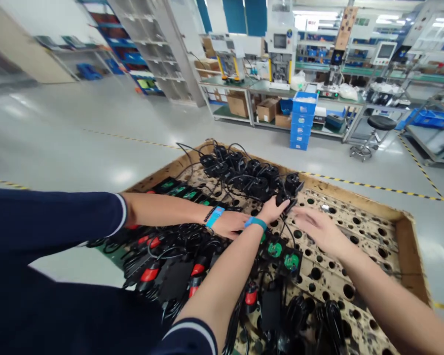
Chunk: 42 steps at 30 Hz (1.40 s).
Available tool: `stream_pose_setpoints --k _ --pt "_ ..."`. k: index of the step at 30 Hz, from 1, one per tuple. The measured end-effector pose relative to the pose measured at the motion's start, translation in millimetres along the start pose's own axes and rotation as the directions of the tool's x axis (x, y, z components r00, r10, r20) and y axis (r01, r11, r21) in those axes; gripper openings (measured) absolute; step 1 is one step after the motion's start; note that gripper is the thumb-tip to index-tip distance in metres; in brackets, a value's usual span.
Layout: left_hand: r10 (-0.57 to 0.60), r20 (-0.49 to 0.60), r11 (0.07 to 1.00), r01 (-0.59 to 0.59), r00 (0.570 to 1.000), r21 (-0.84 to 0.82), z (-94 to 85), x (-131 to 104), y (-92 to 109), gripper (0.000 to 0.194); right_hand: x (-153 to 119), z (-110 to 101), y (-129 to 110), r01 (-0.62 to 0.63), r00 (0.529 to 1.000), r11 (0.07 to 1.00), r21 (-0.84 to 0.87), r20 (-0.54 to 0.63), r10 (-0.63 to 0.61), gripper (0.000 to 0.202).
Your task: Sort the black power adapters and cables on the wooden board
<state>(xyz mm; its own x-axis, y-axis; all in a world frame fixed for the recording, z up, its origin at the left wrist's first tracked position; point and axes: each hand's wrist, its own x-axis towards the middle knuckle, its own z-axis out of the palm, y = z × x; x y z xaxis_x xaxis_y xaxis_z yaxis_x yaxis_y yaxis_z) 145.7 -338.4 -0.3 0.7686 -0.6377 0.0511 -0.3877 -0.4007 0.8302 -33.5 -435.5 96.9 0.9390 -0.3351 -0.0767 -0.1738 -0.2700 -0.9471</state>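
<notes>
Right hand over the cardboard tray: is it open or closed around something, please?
Open: the right hand spreads its fingers over the cardboard tray, holding nothing; the left hand grips a black part.

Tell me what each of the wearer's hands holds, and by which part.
The left hand grips a black unit at its near end, at the edge of the row on the board. The right hand is open, flat above the board, holding nothing.

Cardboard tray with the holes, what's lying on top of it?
Black fan units and red-capped cable bundles lie on the tray; holes beneath them are hidden.
</notes>
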Motion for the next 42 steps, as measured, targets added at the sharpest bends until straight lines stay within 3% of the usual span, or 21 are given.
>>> stream_pose_setpoints --k 2,5,8,10,13,15,18,20,21,24,27,30,31,32,33,34,35,37,38,40,42 --pt "-0.021 -0.029 0.999 0.021 0.999 -0.028 1.0 0.9 4.6 0.043 -106.4 -29.8 33.0 -0.176 0.975 0.983 -0.054 -0.149 0.167 0.044" --pt "-0.033 -0.064 0.999 0.031 0.997 -0.040 2.7 -5.9 13.6 0.041 -273.1 -39.3 97.7 -0.462 0.832 0.877 -0.135 -0.409 0.375 0.051" --pt "-0.025 -0.063 1.000 0.024 0.998 -0.019 4.6 -29.4 23.4 0.046 -402.0 -1.0 145.3 -0.577 0.731 0.801 -0.158 -0.538 0.420 0.055" --pt "-0.011 -0.051 1.000 0.011 0.999 0.001 8.6 -56.9 32.5 0.050 -448.6 36.9 156.2 -0.581 0.702 0.793 -0.185 -0.607 0.373 0.056" --pt "0.102 -0.011 0.993 -0.101 0.995 0.055 19.0 -118.6 52.6 0.048 -461.9 79.9 156.7 -0.556 0.702 0.809 -0.192 -0.629 0.333 0.054" --pt "0.194 0.143 0.977 -0.205 0.970 0.064 25.8 -171.0 66.8 0.046 -449.3 91.8 157.7 -0.545 0.706 0.816 -0.194 -0.632 0.321 0.055" --pt "0.181 0.483 0.962 -0.256 0.857 0.093 31.5 -249.2 77.1 0.060 -426.8 94.7 161.6 -0.546 0.714 0.800 -0.248 -0.637 0.290 0.058" --pt "0.134 0.597 0.930 -0.308 0.791 0.199 31.4 -288.3 71.8 0.071 -417.7 94.4 161.3 -0.534 0.733 0.802 -0.268 -0.619 0.281 0.051" --pt "0.122 0.617 0.907 -0.340 0.778 0.249 30.0 -301.8 66.1 0.066 -415.6 94.3 159.4 -0.523 0.744 0.813 -0.254 -0.602 0.290 0.046" --pt "0.147 0.586 0.870 -0.386 0.797 0.306 20.0 -320.3 47.3 0.031 -417.3 90.5 145.4 -0.496 0.741 0.866 -0.067 -0.553 0.382 0.040" --pt "0.237 0.420 0.896 -0.365 0.876 0.255 5.3 -321.3 44.4 0.032 -423.3 74.2 118.1 -0.421 0.709 0.854 0.304 -0.476 0.520 0.043" --pt "0.324 0.132 0.927 -0.343 0.937 0.155 -6.0 -325.9 63.4 0.020 -421.2 46.4 80.6 -0.311 0.649 0.642 0.701 -0.336 0.682 0.039" --pt "0.318 0.114 0.941 -0.328 0.941 0.086 -7.4 -329.6 72.7 0.018 -417.6 37.0 66.9 -0.274 0.629 0.553 0.787 -0.288 0.722 0.040" --pt "0.279 0.172 0.959 -0.282 0.945 -0.010 -6.8 -333.8 82.9 0.020 -412.7 28.7 53.0 -0.242 0.619 0.483 0.841 -0.250 0.745 0.042" --pt "0.202 0.303 0.977 -0.171 0.931 -0.124 -3.8 -338.0 93.6 0.027 -406.8 22.3 39.1 -0.224 0.616 0.441 0.869 -0.225 0.755 0.043" --pt "0.094 0.480 0.974 0.018 0.872 -0.224 2.0 -341.4 104.8 0.035 -400.4 18.4 25.5 -0.224 0.617 0.426 0.876 -0.211 0.758 0.044" --pt "-0.018 0.661 0.925 0.264 0.750 -0.274 10.3 -343.4 116.4 0.044 -394.1 17.4 12.4 -0.239 0.621 0.434 0.868 -0.207 0.756 0.043" --pt "-0.149 0.895 0.684 0.697 0.421 -0.214 31.8 -342.1 140.3 0.058 -384.1 23.3 -10.8 -0.309 0.656 0.508 0.804 -0.207 0.726 0.043" --pt "-0.159 0.942 0.559 0.813 0.297 -0.162 42.8 -338.9 151.9 0.060 -381.6 29.0 -20.1 -0.351 0.690 0.563 0.749 -0.199 0.695 0.045" --pt "-0.160 0.971 0.415 0.905 0.178 -0.097 58.4 -330.3 172.7 0.052 -383.4 40.4 -30.8 -0.389 0.783 0.672 0.631 -0.158 0.602 0.048" --pt "-0.178 0.970 0.356 0.930 0.163 -0.091 60.3 -323.4 188.4 0.039 -394.0 46.1 -28.3 -0.342 0.857 0.778 0.527 -0.164 0.488 0.039"
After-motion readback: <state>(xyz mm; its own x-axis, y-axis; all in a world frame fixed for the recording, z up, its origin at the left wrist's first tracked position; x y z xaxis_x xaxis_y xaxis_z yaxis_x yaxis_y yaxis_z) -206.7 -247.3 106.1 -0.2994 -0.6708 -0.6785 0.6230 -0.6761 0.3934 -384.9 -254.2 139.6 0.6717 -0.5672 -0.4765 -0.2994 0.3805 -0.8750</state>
